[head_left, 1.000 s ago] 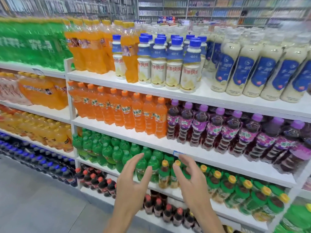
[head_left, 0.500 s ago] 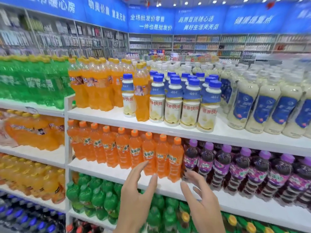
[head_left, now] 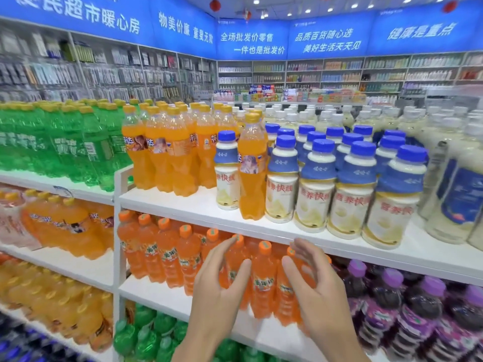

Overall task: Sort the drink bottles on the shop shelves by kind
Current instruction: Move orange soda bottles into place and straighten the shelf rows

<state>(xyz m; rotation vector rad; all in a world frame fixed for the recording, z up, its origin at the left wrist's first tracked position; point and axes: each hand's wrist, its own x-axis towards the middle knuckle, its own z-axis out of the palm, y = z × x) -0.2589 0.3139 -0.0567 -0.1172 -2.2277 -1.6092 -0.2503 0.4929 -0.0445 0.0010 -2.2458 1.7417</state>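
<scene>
The white top shelf (head_left: pixel 183 202) holds orange soda rows (head_left: pixel 167 158) at ten o'clock and blue-capped milk bottles (head_left: pixel 350 184) at two, with one tall orange bottle (head_left: pixel 252 178) standing among the milk. At six o'clock, the left hand (head_left: pixel 219 296) and right hand (head_left: pixel 318 296) hover apart — fingers spread, holding nothing.

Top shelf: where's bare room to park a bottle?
Bare shelf board in front of the tall orange bottles, left of the lone white bottle. Crowded: the blue-capped row, packed against the stray orange bottle.
</scene>
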